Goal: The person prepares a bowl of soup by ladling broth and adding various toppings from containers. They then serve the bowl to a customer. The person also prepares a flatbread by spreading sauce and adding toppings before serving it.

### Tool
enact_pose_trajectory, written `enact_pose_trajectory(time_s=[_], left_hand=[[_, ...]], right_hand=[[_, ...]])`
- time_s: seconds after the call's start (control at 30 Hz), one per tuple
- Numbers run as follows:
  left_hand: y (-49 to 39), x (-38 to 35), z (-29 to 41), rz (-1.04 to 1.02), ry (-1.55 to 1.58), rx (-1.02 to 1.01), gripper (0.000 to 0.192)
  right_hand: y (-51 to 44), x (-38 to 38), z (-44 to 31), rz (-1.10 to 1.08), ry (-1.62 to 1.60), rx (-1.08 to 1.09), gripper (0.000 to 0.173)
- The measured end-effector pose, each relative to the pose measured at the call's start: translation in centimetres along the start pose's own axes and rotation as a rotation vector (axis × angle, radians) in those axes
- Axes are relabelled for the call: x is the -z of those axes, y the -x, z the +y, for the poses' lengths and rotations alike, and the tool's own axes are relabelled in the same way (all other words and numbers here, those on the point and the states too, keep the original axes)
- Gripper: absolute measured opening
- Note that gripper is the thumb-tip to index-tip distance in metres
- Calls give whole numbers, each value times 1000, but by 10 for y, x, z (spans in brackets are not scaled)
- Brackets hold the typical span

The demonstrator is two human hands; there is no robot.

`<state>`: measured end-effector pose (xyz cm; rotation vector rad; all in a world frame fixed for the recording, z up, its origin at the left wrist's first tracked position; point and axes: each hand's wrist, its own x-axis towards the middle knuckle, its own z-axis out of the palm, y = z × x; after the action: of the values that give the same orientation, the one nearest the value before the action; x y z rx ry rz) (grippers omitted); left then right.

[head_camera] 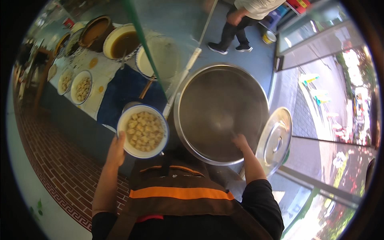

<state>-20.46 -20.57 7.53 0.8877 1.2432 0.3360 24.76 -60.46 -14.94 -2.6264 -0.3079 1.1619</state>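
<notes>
My left hand (117,148) grips the left rim of a white, blue-edged enamel bowl (142,108). Pale, bread-like cubes (145,131) cover its bottom. On the right, my right hand (240,142) reaches over the near side of a large round steel stockpot (222,163), closed around a thin handle. A blurred pale shape beyond the fingers looks like a ladle head (224,121); steam hides its outline. Greyish broth (204,105) fills the pot. A wooden handle (146,89) sticks out just beyond the bowl, its other end partly hidden.
A white counter (90,105) at left carries a dark blue cloth (115,93), bowls of cubes (82,89), a brown-liquid basin (124,45) and a clay pot (95,34). A glass pane (168,51) stands by the stockpot. A steel lid (274,144) leans at right. Another person (240,24) stands beyond.
</notes>
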Motion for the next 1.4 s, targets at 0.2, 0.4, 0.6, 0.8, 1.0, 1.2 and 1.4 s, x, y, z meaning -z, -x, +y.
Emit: enact_pose_trajectory(time_s=[0.2, 0.4, 0.6, 0.8, 1.0, 1.2, 1.4], left_hand=[[-7, 59, 45, 263, 123, -32, 63], [-72, 118, 42, 198, 222, -105, 57], [-124, 149, 18, 146, 246, -129, 59], [-156, 156, 22, 51, 181, -87, 58], [-184, 206, 34, 139, 355, -124, 63], [-246, 210, 79, 223, 669, -302, 62], [-293, 257, 53, 52, 664, -296, 62]], right_hand=[[-60, -70, -5, -65, 435, 67, 58], [-122, -159, 14, -197, 756, 306, 44], [-84, -122, -9, -348, 509, 492, 28], [39, -47, -71, -462, -518, 47, 13], [153, -16, -137, -348, -802, 35, 10], [227, -34, -143, -171, -1034, 18, 10], [275, -44, -150, -131, -1227, -15, 10]])
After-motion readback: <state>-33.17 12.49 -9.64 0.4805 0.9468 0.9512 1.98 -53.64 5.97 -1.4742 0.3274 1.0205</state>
